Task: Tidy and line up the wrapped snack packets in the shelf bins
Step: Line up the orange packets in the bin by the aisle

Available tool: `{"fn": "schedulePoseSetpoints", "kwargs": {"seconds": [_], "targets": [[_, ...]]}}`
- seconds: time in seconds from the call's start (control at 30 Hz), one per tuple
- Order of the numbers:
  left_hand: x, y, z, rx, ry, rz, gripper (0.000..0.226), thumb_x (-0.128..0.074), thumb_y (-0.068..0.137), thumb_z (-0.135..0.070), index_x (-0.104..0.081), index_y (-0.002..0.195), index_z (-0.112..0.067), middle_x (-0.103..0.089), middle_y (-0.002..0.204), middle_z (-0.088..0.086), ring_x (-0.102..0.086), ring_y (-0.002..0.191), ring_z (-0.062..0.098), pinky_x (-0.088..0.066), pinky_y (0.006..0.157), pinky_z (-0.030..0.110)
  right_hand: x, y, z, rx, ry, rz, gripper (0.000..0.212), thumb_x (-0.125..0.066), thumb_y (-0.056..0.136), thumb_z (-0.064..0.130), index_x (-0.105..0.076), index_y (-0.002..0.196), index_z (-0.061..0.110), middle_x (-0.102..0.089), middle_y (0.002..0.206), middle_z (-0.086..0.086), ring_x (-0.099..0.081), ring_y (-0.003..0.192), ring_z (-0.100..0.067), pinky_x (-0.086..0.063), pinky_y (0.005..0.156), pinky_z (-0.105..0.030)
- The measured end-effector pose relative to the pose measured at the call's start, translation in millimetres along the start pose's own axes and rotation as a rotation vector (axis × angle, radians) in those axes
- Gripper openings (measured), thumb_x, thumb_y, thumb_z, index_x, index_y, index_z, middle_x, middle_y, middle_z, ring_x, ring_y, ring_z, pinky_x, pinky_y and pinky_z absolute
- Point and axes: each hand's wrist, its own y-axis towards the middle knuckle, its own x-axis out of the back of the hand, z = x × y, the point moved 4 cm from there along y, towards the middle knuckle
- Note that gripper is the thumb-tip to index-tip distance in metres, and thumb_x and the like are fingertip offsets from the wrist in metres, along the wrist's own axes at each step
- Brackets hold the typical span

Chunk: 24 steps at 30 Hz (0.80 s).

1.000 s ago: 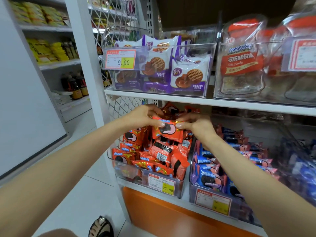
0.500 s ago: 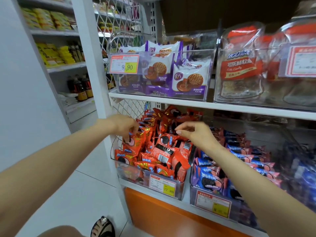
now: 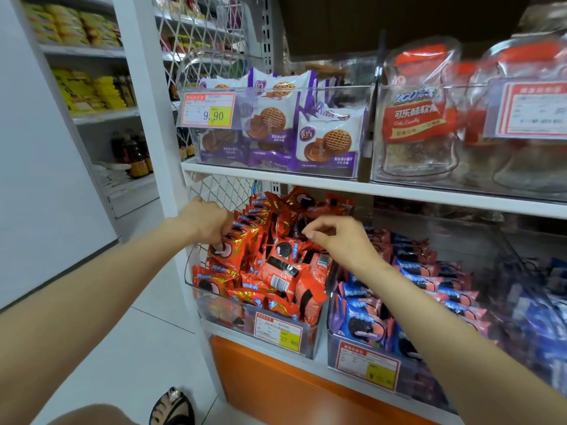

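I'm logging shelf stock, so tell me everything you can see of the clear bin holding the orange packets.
The clear bin looks like rigid plastic and stands on the lower shelf at its left end, beside a bin of blue packets. Its front bears a price label reading 27.80. Orange packets heap above its rim; the left hand grips some.

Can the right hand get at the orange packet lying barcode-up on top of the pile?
Probably yes. The right hand hovers above the barcode-up orange foil packet, lying topmost in the open-topped clear plastic bin; nothing lies between them, and the left hand is farther left.
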Motion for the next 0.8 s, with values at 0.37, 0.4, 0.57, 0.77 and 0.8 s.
{"fn": "schedulePoseSetpoints", "kwargs": {"seconds": [0.37,0.4,0.57,0.77,0.8], "targets": [[2,-19,-10,-0.028,0.099,-0.081,0.037,-0.064,0.083,-0.037,-0.056,0.116,-0.021,-0.050,0.120,0.002,-0.044,0.117,0.021,-0.034,0.091,0.034,-16,-9,6,0.019,-0.332,0.268,0.016,-0.069,0.080,0.045,-0.072,0.084,0.030,-0.068,0.087,0.012,-0.060,0.085,-0.007,-0.049,0.083,-0.031],[6,-21,-14,-0.032,0.070,-0.133,0.038,-0.062,0.085,-0.037,-0.054,0.118,-0.020,-0.050,0.121,0.002,-0.044,0.117,0.021,-0.034,0.092,0.034,-18,-10,8,0.012,-0.424,0.296,0.025,-0.066,0.079,0.053,-0.072,0.087,0.030,-0.069,0.091,0.011,-0.060,0.089,-0.009,-0.048,0.085,-0.032],[18,-34,-44,-0.044,-0.539,-0.170,0.024,-0.056,0.091,-0.037,-0.059,0.100,-0.015,-0.068,0.090,-0.003,-0.059,0.084,0.012,-0.045,0.077,0.028,-24,-11,18,0.003,-0.653,0.373,0.045,-0.066,0.076,0.058,-0.068,0.108,0.026,-0.066,0.106,0.005,-0.053,0.108,-0.017,-0.039,0.090,-0.032],[2,-48,-63,0.062,-1.146,0.274,0.039,-0.039,0.098,-0.043,-0.052,0.112,-0.009,-0.068,0.064,-0.002,-0.058,0.053,0.007,-0.043,0.058,0.021,-30,-8,13,-0.020,-0.474,0.388,0.032,-0.079,0.072,0.036,-0.060,0.094,0.021,-0.053,0.086,0.010,-0.048,0.087,-0.013,-0.038,0.073,-0.029],[2,-52,-62,0.090,-1.255,0.303,0.042,-0.036,0.098,-0.044,-0.050,0.117,-0.009,-0.069,0.065,0.000,-0.059,0.053,0.008,-0.042,0.054,0.019,-31,-7,13,0.010,-0.368,0.360,0.030,-0.079,0.072,0.030,-0.056,0.090,0.022,-0.051,0.083,0.012,-0.048,0.083,-0.012,-0.038,0.071,-0.028]]}}
